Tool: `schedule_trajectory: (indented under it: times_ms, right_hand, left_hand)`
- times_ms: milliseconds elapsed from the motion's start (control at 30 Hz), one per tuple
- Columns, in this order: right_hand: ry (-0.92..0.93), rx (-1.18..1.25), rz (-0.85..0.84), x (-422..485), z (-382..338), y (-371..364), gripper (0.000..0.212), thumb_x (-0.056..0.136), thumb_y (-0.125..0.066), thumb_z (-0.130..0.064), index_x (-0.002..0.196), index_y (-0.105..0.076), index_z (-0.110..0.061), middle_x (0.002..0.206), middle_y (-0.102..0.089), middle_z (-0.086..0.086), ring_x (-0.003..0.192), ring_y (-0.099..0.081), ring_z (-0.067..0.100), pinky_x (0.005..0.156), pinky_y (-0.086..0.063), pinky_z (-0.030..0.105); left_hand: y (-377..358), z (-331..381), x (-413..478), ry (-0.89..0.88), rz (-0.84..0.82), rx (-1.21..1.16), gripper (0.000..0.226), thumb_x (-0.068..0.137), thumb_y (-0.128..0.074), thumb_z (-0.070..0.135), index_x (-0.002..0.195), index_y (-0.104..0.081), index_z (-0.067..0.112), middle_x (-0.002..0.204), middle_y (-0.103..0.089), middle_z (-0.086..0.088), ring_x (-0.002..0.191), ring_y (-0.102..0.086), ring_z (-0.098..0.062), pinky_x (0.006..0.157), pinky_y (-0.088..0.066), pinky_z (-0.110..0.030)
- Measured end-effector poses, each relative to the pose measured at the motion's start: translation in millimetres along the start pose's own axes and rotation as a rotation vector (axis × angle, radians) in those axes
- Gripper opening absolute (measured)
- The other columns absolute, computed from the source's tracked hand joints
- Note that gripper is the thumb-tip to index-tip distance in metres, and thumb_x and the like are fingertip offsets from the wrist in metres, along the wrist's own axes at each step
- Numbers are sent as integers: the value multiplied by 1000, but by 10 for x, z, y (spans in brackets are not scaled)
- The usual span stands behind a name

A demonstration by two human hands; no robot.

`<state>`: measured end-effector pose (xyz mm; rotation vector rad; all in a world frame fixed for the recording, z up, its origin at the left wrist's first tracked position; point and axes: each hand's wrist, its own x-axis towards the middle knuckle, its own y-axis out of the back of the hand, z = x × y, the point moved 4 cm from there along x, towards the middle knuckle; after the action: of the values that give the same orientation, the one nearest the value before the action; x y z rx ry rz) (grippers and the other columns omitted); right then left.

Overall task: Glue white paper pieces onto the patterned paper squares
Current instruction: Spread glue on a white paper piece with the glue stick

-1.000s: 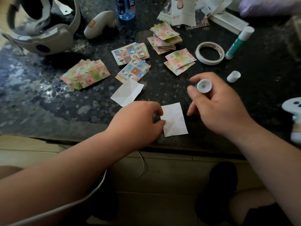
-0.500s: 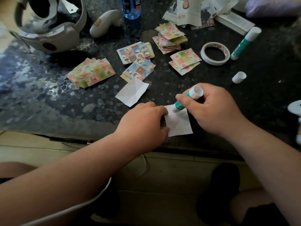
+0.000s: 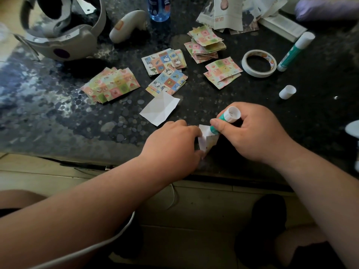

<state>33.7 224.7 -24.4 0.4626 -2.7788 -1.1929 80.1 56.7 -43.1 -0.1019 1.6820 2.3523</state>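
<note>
Here, right hand [image 3: 250, 133] grips glue stick [image 3: 227, 117], left hand [image 3: 171, 146] pinches white paper [image 3: 206, 142].

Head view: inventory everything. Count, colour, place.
table: 1, dark speckled, underneath
headset: 1, white-grey, far left
controller: 1, white, beside headset
bottle: 1, blue, far centre
patterned paper squares: 5 piles, pastel, mid-table
loose paper: 1, white, nearer than piles
held paper: 1, white, between hands
tape roll: 1, white, beside piles
capped glue stick: 1, green-white, beside tape
open glue stick: 1, green-white, in right hand
cap: 1, white, near tape
printed papers: pile, white, far right
left hand: 1, pinches held paper
right hand: 1, grips open glue stick
</note>
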Motion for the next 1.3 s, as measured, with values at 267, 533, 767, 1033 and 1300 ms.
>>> schedule_trajectory:
  times_ms: [267, 533, 767, 1033, 1300]
  right_hand:
    - [-15, 37, 71, -6, 32, 63, 15, 92, -72, -39, 88, -72, -24, 84, -70, -11, 85, -63, 3, 70, -47, 18]
    - [22, 47, 83, -32, -4, 148, 15, 93, -71, -36, 87, -72, -22, 82, -69, -10, 84, -63, 3, 64, -46, 12]
    - [-4, 31, -91, -70, 19, 80, 21, 91, -71, -40, 84, -72, -20, 81, -70, -4, 80, -64, 10, 68, -48, 29]
    - [-8, 38, -33, -47, 40, 39, 13, 90, -74, -38, 99, -72, -28, 88, -69, -14, 90, -62, -2, 70, -48, 12]
    - [18, 59, -39, -64, -43, 152, 16, 90, -72, -31, 83, -72, -17, 80, -69, -4, 79, -63, 10, 67, -50, 28]
  left_hand:
    - [-12, -32, 49, 3, 30, -42, 33, 96, -52, 55, 123, -62, 38, 104, -54, 10, 106, -54, -13, 78, -43, -29]
    - [-42, 29, 71, -9, 40, 12, 51, 81, -65, 69, 121, -54, 38, 106, -50, 11, 105, -51, -14, 77, -47, -32]
    - [-35, 31, 67, -5, 17, 21, 57, 80, -67, 70, 126, -52, 39, 110, -52, 10, 107, -52, -14, 78, -46, -32]
    - [-31, 27, 76, 12, 11, 20, 56, 79, -67, 70, 124, -53, 40, 111, -53, 9, 108, -52, -14, 78, -47, -32]
    - [-31, 22, 73, 14, 2, 17, 58, 80, -66, 70, 127, -52, 40, 114, -52, 8, 109, -51, -15, 79, -45, -32]
